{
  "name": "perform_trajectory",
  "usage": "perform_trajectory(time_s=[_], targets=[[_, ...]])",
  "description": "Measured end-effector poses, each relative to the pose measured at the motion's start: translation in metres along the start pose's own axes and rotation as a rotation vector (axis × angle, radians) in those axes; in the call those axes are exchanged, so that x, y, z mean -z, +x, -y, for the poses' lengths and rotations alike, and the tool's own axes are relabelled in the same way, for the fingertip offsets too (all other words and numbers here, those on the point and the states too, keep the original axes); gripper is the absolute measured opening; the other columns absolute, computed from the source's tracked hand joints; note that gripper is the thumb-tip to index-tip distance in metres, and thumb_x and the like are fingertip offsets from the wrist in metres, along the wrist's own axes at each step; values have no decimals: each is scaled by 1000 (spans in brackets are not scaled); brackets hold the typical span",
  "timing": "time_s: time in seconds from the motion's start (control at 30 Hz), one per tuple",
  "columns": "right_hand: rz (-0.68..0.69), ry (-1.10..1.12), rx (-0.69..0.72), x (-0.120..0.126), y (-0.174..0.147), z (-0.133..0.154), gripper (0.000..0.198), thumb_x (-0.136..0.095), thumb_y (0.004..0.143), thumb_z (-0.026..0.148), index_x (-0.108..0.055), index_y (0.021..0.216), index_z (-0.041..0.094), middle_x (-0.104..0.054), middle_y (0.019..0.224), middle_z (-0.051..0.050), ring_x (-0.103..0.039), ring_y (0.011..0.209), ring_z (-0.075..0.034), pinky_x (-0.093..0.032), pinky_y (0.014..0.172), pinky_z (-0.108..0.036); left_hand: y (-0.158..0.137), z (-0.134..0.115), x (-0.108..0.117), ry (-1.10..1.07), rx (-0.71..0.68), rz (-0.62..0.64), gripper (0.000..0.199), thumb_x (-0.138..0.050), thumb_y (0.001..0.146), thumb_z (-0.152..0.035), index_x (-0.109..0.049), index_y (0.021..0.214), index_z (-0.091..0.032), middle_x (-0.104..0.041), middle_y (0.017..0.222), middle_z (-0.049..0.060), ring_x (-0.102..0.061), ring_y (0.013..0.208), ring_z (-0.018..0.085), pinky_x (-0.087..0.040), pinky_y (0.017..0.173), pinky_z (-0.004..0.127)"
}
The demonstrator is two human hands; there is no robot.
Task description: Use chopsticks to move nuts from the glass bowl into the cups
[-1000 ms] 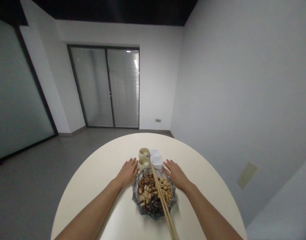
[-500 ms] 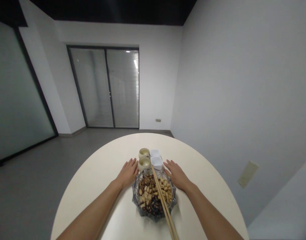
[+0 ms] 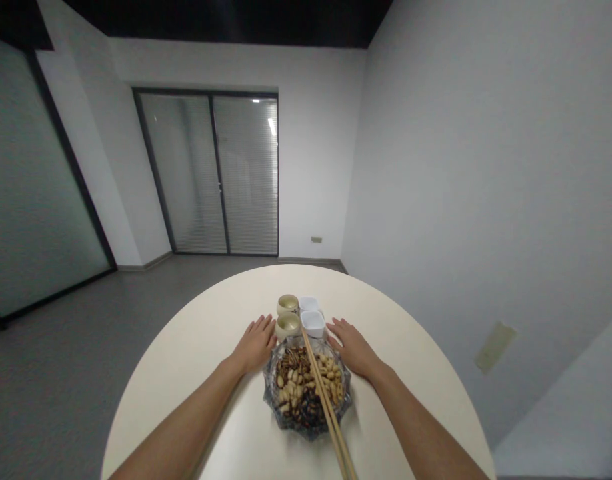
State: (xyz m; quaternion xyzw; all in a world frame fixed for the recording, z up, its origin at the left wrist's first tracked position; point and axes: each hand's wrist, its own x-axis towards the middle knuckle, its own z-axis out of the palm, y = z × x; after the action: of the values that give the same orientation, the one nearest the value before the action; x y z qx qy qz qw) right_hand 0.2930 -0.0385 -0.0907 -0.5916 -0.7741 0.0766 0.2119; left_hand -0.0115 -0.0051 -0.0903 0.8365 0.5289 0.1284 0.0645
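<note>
My left hand [image 3: 256, 343] lies flat on the table, fingers stretched out, left of two small cream cups. The nearer cup [image 3: 288, 326] stands in front of the farther cup [image 3: 288, 305]. On the other side, my right hand [image 3: 352, 347] rests flat and open, close to two white square dishes, a near dish [image 3: 313, 324] and a far dish [image 3: 309, 304]. Between my forearms sits a clear scalloped glass bowl [image 3: 311, 430] with several sorts of nuts and seeds in sections. A pair of long wooden chopsticks [image 3: 328, 405] lies across the bowl. Neither hand holds anything.
The round cream table [image 3: 386, 313] carries all these things. A pale wall [image 3: 461, 167] with a wall plate [image 3: 496, 347] rises at the right. Beyond the table are grey floor [image 3: 196, 280] and glass doors with blinds [image 3: 246, 173].
The view has shifted very slightly. Both hands, the bowl, chopsticks, cups and dishes keep their places on the table.
</note>
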Motion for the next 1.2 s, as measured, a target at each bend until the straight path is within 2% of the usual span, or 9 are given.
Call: perform_trajectory(time_s=[0.13,0.23,0.3,0.4,0.5,0.67,0.87,1.07,1.2], targets=[[-164,73,113,20,-3,3,41,-47,95,27,-58,134,17,-52,144,-12,-45,135,-25,-34,113,-44,0,-1,1,37,1,12,53,-34,101,-33,-36,150,-13,-28,159,13,-21,147,30,-19,119,48],[-271,144,257,47,-9,16,31,-47,94,18,-66,119,22,-64,122,-10,-56,118,-22,-41,106,-41,-1,-2,1,27,6,-2,52,-34,101,-33,-36,150,-14,-28,159,12,-20,148,29,-20,119,48],[-228,183,350,64,-14,28,23,-53,92,17,-70,106,24,-68,105,-7,-62,102,-21,-48,93,-35,-1,-2,1,23,9,-3,52,-35,101,-33,-37,149,-15,-28,159,12,-20,148,29,-19,119,48],[-61,194,469,80,-24,52,23,-61,85,9,-76,92,25,-67,92,-3,-63,89,-18,-48,80,-27,-1,-3,2,27,7,9,52,-34,101,-33,-36,150,-15,-27,159,12,-20,148,30,-19,119,49],[101,168,499,85,-33,76,40,-62,76,0,-78,97,30,-65,93,-1,-63,85,-15,-46,75,-23,-2,-3,4,32,9,24,53,-33,101,-34,-34,151,-15,-26,159,12,-20,148,30,-19,119,48],[243,85,511,81,-39,98,40,-65,77,4,-80,98,34,-65,92,1,-62,82,-15,-45,72,-22,-2,-3,5,35,13,27,53,-34,101,-35,-35,151,-15,-26,159,12,-20,148,30,-18,119,48],[230,102,551,78,-40,101,35,-70,75,5,-82,92,33,-65,87,0,-61,79,-15,-44,68,-21,-3,-4,6,36,18,30,54,-34,101,-33,-35,151,-14,-27,159,12,-20,148,30,-18,119,48],[225,125,568,82,-43,104,28,-71,78,9,-82,89,32,-66,92,1,-61,79,-13,-46,71,-21,-3,-7,8,25,24,32,53,-35,100,-32,-37,150,-14,-27,159,13,-20,147,30,-19,119,48],[153,184,598,85,-42,105,28,-72,78,8,-81,91,30,-66,93,0,-63,81,-14,-48,72,-22,-2,-7,8,31,22,36,53,-35,101,-32,-36,151,-14,-27,159,12,-20,148,30,-19,119,48]])
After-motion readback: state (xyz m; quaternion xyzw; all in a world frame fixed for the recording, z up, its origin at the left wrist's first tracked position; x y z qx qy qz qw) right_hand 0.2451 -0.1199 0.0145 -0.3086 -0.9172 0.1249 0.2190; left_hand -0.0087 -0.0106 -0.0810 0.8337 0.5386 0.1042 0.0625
